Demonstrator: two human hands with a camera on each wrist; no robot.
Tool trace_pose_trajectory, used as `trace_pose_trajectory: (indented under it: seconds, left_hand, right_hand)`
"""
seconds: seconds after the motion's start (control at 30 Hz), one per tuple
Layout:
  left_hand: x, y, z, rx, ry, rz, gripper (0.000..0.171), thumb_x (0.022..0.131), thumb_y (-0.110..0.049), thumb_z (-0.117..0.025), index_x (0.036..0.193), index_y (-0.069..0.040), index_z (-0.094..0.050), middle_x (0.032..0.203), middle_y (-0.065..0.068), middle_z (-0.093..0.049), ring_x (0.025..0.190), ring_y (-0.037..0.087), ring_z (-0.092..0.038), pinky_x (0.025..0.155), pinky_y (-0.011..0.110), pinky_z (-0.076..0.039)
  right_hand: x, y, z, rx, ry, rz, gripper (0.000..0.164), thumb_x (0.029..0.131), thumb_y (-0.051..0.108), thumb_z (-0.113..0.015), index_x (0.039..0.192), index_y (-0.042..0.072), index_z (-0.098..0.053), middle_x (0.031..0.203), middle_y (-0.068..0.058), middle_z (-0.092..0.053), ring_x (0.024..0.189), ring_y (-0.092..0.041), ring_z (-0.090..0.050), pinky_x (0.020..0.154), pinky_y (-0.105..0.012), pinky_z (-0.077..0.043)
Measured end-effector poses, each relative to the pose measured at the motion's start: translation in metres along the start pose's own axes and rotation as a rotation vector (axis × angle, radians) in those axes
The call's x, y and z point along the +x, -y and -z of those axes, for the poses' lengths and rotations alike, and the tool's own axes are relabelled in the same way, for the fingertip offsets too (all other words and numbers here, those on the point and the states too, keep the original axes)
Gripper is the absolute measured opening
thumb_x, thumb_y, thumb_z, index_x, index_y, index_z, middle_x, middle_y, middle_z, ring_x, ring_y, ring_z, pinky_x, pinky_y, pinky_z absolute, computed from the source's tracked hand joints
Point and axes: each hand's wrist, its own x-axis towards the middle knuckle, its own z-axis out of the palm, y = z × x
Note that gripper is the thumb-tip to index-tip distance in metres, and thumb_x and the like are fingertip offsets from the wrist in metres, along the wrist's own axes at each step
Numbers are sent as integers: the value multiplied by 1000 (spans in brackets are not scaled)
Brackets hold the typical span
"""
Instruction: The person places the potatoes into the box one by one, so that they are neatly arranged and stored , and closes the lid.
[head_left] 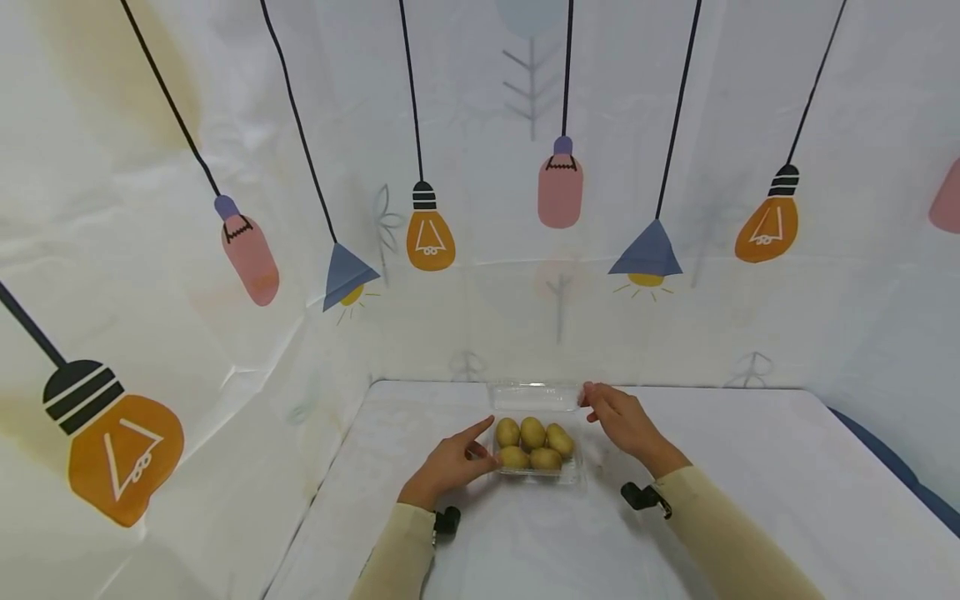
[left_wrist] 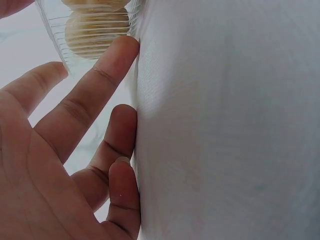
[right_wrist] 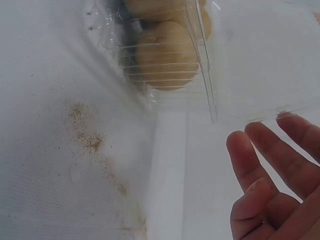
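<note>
Several small yellow-brown potatoes (head_left: 532, 433) lie in two rows in a clear plastic clamshell box (head_left: 577, 481). The box's ribbed side shows in both wrist views. Its hinged lid (head_left: 536, 396) is raised at the far side. My left hand (head_left: 448, 468) is at the box's left side, index finger and thumb spread along it; in the left wrist view, a straight fingertip (left_wrist: 125, 47) reaches the ribbed wall. My right hand (head_left: 626, 425) is by the lid's right end. Its fingers (right_wrist: 275, 145) are extended, tips right at the lid's edge in the right wrist view.
The box stands on a white-covered table (head_left: 540, 542). Brown crumbs (right_wrist: 92, 142) are scattered on the cover beside the box. Behind the table hangs a white curtain (head_left: 480, 317) with printed lamps. Dark wrist cameras (head_left: 640, 497) sit below both hands.
</note>
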Motion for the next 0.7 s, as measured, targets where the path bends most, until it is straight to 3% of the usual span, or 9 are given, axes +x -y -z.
trace_pose_trajectory:
  seconds: [0.37,0.5,0.7]
  left_hand:
    - [-1,0,0,2,0,-6,85,92,-58,-73,165,-29,-41,104,-7,-69,97,15,-64,85,45,-52]
    - [-1,0,0,3,5,0,84,92,-58,-73,165,-30,-41,104,-7,-69,97,15,-64,85,45,-52]
    - [-1,2,1,2,10,-12,85,93,-59,-72,165,-28,-41,106,-8,-70,99,16,-65,87,45,-52]
  right_hand:
    - [-8,-1,3,-39,51,3,53,109,58,-48,128,14,-70,120,-12,-72,96,-20,-70,78,-41,-53]
    - [-17,-4,4,-41,74,28,47,107,58,-54,129,19,-70,117,-3,-73,96,-16,-68,80,-41,-54]
    - [-28,-3,5,-56,89,72,50,105,56,-61,131,15,-69,115,8,-72,105,-17,-65,88,-47,-53]
